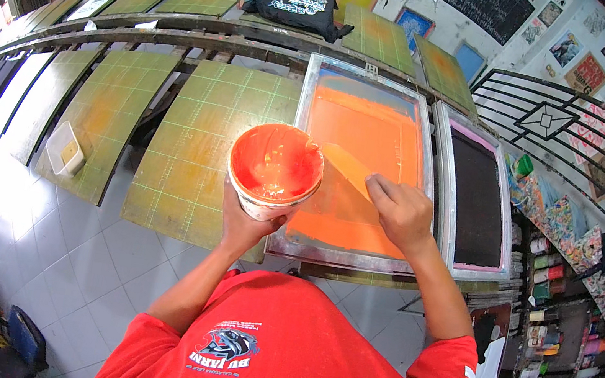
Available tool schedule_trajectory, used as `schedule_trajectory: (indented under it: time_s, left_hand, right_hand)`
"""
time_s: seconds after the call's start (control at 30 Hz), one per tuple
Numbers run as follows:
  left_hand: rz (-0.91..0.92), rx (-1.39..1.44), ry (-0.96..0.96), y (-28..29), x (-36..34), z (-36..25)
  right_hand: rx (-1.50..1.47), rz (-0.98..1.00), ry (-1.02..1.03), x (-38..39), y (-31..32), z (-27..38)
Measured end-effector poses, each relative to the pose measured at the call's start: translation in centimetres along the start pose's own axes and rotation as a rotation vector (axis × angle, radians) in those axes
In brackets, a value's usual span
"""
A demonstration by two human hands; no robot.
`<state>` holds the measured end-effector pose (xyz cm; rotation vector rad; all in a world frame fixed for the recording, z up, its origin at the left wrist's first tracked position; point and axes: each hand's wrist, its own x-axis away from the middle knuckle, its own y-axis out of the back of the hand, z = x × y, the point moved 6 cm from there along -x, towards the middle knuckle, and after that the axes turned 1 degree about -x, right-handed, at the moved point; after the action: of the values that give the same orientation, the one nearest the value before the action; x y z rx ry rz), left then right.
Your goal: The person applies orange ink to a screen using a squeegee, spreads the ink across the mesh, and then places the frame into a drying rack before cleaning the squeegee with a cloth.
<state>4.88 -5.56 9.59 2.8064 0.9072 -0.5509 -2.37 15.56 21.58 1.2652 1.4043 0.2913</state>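
Observation:
My left hand [242, 221] is wrapped round a white tub [263, 208] of wet orange ink, held up and tilted so its inside shows. In my right hand [401, 212] is a flat spatula [349, 171] coated in orange, its far end beside the tub's right rim. Beneath the spatula lies a metal-framed printing screen [343, 257], with bright orange ink [320, 229] spread over much of its mesh. The tub hides part of the screen's left edge.
Right of this screen lies a second framed screen [475, 202] with a dark mesh. Green printing boards [201, 167] line both sides of the rack. A black shirt [289, 8] lies on a far board, a plastic container [64, 149] on a left one. Ink-pot shelves [546, 300] stand right.

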Motion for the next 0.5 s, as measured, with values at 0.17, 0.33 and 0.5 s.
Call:
schedule_trajectory:
  time_s: [0.17,0.33,0.5]
  left_hand:
    - [0.014,0.072,0.054,-0.2,-0.3,1.1]
    - [-0.011,-0.069,0.089,1.4,1.2,4.6]
    - [0.005,-0.024,0.109,2.2,3.1,7.3]
  right_hand:
    - [-0.128,0.115,-0.251,3.0,-3.6,-4.1]
    - [-0.525,0.077,-0.973,9.9,-8.6,-13.2]
    - [-0.872,-0.071,-1.363,20.9,-13.5,-25.2]
